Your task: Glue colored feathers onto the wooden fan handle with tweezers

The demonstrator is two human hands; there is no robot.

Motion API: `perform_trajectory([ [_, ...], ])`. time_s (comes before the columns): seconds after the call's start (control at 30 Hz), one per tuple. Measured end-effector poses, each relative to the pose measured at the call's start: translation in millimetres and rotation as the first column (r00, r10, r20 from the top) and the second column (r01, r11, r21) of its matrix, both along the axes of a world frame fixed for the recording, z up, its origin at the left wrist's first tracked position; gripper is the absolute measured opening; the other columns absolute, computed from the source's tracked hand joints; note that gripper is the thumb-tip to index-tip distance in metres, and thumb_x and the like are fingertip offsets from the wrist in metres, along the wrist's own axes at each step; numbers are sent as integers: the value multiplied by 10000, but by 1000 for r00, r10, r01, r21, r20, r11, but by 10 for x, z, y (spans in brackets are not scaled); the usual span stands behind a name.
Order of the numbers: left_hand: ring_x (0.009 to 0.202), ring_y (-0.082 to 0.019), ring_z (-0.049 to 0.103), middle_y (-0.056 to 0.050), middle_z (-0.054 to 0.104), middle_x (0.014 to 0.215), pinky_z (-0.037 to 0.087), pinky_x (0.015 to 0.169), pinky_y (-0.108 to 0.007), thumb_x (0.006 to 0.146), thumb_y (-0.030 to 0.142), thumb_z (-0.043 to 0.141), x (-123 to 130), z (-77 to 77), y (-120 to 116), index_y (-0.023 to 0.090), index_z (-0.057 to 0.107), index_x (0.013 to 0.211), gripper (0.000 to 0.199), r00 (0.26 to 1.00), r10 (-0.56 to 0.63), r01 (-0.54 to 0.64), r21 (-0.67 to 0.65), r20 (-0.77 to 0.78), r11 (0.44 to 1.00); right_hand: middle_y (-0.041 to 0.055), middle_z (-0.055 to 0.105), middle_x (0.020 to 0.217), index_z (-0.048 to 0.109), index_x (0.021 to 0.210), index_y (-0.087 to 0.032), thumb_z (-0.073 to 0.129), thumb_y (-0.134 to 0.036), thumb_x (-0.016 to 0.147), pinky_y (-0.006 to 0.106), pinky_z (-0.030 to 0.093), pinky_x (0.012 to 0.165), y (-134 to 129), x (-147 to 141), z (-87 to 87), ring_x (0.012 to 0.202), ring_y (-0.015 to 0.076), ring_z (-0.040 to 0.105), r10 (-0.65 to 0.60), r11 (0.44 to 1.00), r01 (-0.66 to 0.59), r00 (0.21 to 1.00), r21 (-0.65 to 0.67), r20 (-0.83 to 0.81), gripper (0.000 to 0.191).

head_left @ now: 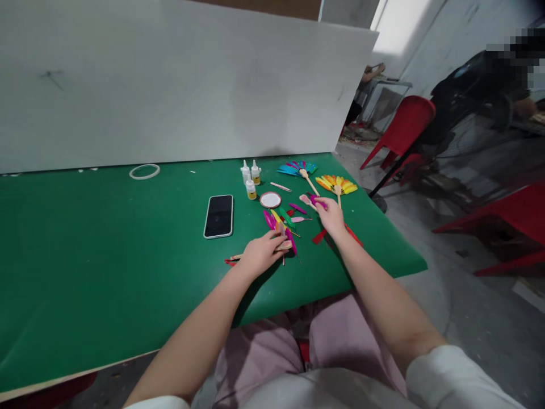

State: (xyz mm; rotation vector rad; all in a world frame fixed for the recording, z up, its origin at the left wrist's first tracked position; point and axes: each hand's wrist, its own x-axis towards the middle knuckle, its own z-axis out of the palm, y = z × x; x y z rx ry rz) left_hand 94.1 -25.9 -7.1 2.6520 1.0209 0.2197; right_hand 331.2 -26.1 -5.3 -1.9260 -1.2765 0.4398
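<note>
My left hand (266,250) is low over the green table, its fingers closed around a pale wooden handle (284,245) whose wide end shows past the fingertips. A red tassel (230,262) shows on the other side of that hand. Loose feathers (272,218) in magenta, yellow and green lie by its fingers. Farther right, my right hand (331,216) pinches a magenta feather (314,200). Beside it is another wooden handle (305,200), partly covered by the hand. Behind it lie a blue feather fan (293,168) and a yellow feather fan (340,184).
Small white glue bottles (251,190) stand behind a round white dish (270,199). Tweezers (281,186) lie near them. A phone (218,216) is left of the feathers, and a white ring (145,171) lies farther back. A white board (170,85) closes off the table's rear.
</note>
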Motion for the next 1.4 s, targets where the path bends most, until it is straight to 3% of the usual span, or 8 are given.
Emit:
perform_trajectory([
  [0.17,1144,-212,587,8,439,1440,527,816,-282,915,436,387,40,-52,-15,286,555,1241,397,998,-54,54,-10,-19,999,129,636,1178,641,1120,-122,450,-218,877,378,307,1058,-204,294,-124,1170,236,511,27,996,-3,965,-92,260,324],
  [0.33,1085,-231,625,8,384,1474,547,801,-315,914,435,374,87,-40,-22,277,554,1243,407,998,-40,40,-5,-43,999,98,626,1225,619,1185,-156,388,-234,915,358,241,1095,1,301,-147,1225,202,474,88,990,-37,909,-133,407,364],
  [0.57,1016,-209,654,19,339,1497,541,796,-292,889,339,395,120,-22,-45,284,505,1301,430,992,-93,92,-8,-87,996,114,722,905,739,854,-147,424,-200,869,344,313,1024,292,329,-140,1026,220,589,134,981,-51,873,-187,468,320],
  [0.77,1120,-206,595,33,351,1493,513,818,-276,864,306,424,105,-8,-22,285,514,1291,436,997,-65,63,-46,-31,997,155,704,989,728,922,-111,391,-190,872,362,386,942,198,308,-81,1018,253,597,66,997,-37,893,-75,445,349],
  [0.93,988,-185,620,-37,610,1189,459,779,-261,884,335,414,42,55,46,248,604,1138,328,974,224,-223,-27,24,974,70,705,1088,700,1050,-181,360,-275,920,337,468,893,13,99,31,1041,212,628,105,993,-116,936,13,335,376],
  [1.03,929,-208,618,-74,653,1024,422,725,-277,895,313,369,-23,84,114,208,610,1062,312,944,331,-331,-14,2,944,25,721,1066,703,1061,-231,427,-339,908,300,515,843,-151,-59,22,988,181,669,198,979,-205,942,-5,272,333],
  [1.2,747,-219,617,-73,672,804,322,569,-269,875,508,366,-45,76,109,207,625,817,402,929,358,-362,-38,-91,931,101,630,1238,714,1049,-198,529,-257,850,427,412,1038,-376,-105,-166,1212,250,545,222,974,-224,929,-26,296,278],
  [1.4,685,-212,592,-64,654,768,242,532,-262,795,665,400,52,68,-22,205,581,743,497,949,267,-282,-77,-166,956,154,601,1264,703,1061,-161,529,-178,820,513,375,1061,-471,91,-362,1259,299,490,193,980,-195,924,-30,330,298],
])
